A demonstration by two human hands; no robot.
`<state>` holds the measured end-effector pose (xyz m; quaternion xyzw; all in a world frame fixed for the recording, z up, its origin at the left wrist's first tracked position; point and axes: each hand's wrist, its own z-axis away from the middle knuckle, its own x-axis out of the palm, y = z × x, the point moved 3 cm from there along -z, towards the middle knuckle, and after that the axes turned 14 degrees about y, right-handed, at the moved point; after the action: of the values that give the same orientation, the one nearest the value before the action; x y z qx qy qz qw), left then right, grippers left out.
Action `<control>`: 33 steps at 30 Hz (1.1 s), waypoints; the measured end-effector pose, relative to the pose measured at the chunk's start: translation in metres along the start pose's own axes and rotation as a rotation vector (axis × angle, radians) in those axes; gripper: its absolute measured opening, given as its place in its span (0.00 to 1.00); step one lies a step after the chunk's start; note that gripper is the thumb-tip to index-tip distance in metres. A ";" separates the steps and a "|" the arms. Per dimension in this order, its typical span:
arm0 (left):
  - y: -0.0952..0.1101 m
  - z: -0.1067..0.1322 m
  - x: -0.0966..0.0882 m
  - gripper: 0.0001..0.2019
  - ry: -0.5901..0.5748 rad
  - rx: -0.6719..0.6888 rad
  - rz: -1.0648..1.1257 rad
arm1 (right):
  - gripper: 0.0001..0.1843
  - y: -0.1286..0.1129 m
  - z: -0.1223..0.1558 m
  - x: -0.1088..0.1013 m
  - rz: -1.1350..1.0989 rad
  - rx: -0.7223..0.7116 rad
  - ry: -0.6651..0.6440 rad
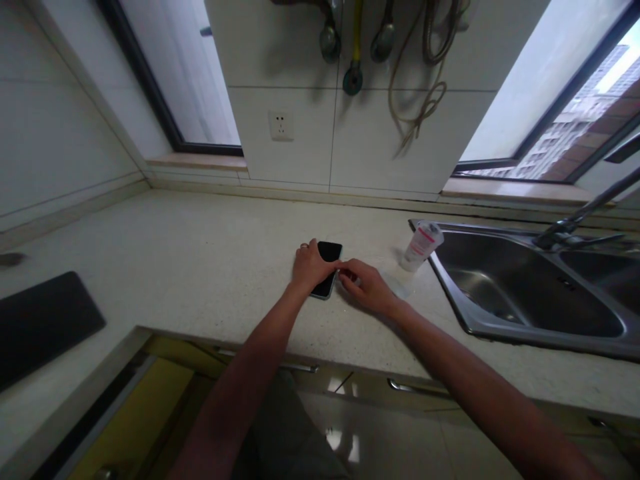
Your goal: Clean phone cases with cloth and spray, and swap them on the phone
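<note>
A dark-screened smartphone point(325, 285) lies flat on the pale countertop point(240, 267). My left hand point(309, 265) reaches across its middle from the left, fingers at the left edge and thumb over the screen, holding it down. At the phone's right edge, my right hand point(364, 285) has thumb and fingers pinched close together, near the left thumb's tip. Whatever is between those right fingertips is too small to make out. A clear, flat, film-like piece point(396, 287) lies on the counter just beyond the right hand. A translucent plastic cup with red print point(421, 247) stands to the right.
A steel double sink point(455, 300) with a faucet point(565, 230) is at the right. A black flat panel point(45, 327) lies at the left. Pipe fittings point(353, 79) and a looped cord point(417, 120) hang on the wall above a socket point(281, 126). Drawer handles point(420, 388) line the front.
</note>
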<state>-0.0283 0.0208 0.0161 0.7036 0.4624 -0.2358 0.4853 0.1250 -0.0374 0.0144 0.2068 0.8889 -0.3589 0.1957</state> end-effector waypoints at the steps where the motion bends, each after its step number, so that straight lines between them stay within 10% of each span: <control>1: -0.001 -0.001 0.000 0.40 0.008 -0.030 0.034 | 0.16 0.001 0.001 0.002 -0.023 0.033 0.004; 11: -0.006 -0.009 0.007 0.38 0.096 -0.209 0.505 | 0.20 0.003 0.008 0.008 -0.228 0.132 0.098; 17: -0.008 -0.007 0.012 0.43 0.153 -0.334 0.819 | 0.30 0.007 0.012 0.020 -0.539 0.484 0.102; 33: 0.001 0.000 0.003 0.57 0.061 -0.415 0.633 | 0.26 0.025 0.008 0.019 -0.926 0.895 0.143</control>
<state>-0.0255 0.0220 0.0144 0.7052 0.2743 0.0456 0.6522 0.1236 -0.0224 -0.0146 -0.1128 0.6614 -0.7274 -0.1442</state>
